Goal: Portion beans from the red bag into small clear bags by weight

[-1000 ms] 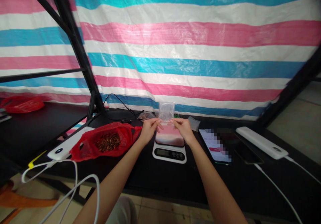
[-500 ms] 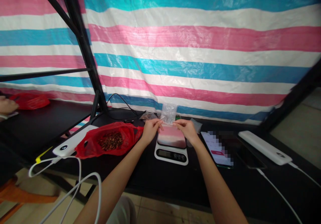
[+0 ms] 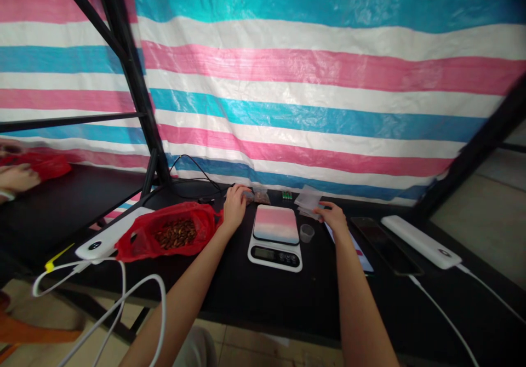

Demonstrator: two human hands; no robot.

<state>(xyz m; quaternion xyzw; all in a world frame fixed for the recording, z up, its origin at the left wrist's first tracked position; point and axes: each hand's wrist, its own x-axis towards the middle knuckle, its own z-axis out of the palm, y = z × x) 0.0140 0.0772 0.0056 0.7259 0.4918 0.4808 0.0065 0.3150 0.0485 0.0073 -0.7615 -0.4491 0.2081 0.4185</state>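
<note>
My left hand (image 3: 235,205) is at the back of the table, left of the kitchen scale, its fingers curled on a clear plastic bag (image 3: 249,196) that they partly hide. Beside it lies another small clear bag (image 3: 262,195) with brownish contents. My right hand (image 3: 333,217) pinches the edge of thin clear plastic bags (image 3: 308,198) behind and right of the scale. Between my hands stands the white kitchen scale (image 3: 276,225), its plate bare and reflecting the striped sheet. A small clear plastic cup (image 3: 306,233) sits at its right side.
Left of the scale, an open red plastic bag (image 3: 139,235) holds brown nuts or beans. Phones (image 3: 386,244) and white power banks (image 3: 423,241) with cables lie at both sides. Green batteries (image 3: 286,195) are at the back. Another person's hand (image 3: 18,178) shows far left.
Both hands held a clear plastic bag above the scale. They have since parted: the left moved left to the small bags, the right moved right to the thin bags.
</note>
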